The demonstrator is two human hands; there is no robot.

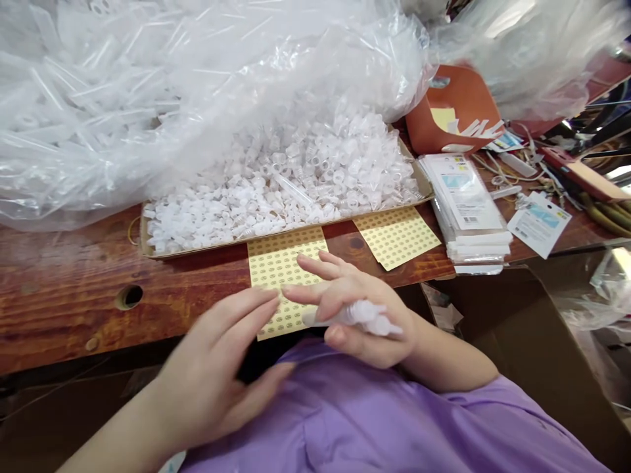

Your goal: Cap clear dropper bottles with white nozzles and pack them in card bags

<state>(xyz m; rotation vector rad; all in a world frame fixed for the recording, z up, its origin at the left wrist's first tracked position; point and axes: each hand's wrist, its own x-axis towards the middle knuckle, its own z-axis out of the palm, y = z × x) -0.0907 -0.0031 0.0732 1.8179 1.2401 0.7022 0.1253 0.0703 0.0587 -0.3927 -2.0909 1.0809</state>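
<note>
My right hand [355,289] holds small translucent white plastic parts [369,318] between its thumb and fingers, their ribbed and pointed ends showing; the index finger stretches to the left. Close by on the left, my left hand [211,361] has its fingers extended and its thumb apart, with nothing visible in it. Both hands hover around a yellow sheet of small round stickers [276,269] that overhangs the table's front edge. Fingertips of the two hands nearly meet over this sheet; whether they touch I cannot tell.
A shallow cardboard tray [211,244] heaped with small white plastic pieces lies behind the sheet, under large clear bags [123,98]. To the right are a second sticker sheet [401,236], stacked printed packets [466,197] and an orange bin [419,128]. The wooden table [59,289] has a round hole.
</note>
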